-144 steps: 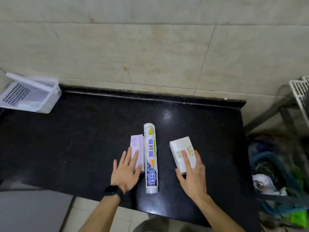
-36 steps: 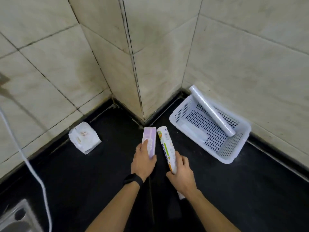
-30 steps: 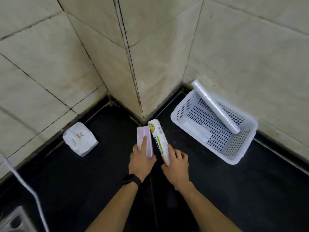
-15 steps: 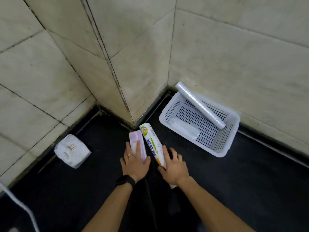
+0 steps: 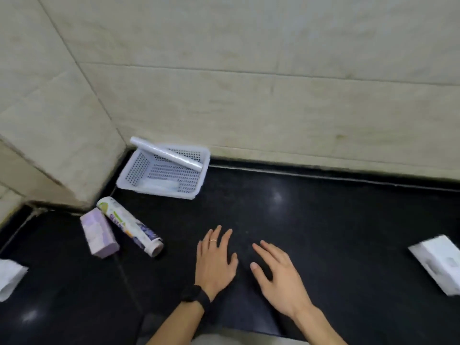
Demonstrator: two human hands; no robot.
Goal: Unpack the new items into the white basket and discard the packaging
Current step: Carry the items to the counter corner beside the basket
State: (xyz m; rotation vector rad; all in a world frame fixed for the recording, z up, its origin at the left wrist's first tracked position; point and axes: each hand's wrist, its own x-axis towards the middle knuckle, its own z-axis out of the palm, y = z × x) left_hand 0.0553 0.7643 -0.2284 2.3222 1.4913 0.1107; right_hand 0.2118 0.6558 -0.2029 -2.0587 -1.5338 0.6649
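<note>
The left hand and right hand are spread palm-down with straight fingers, empty, over the black counter. Left of them lie a purple box and a printed roll. The white basket sits far left against the wall.

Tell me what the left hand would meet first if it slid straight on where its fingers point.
Only bare black countertop lies ahead of the left hand, so it would likely reach the beige tiled wall first, passing right of the white perforated plastic basket, though depth leaves that margin unclear.
</note>
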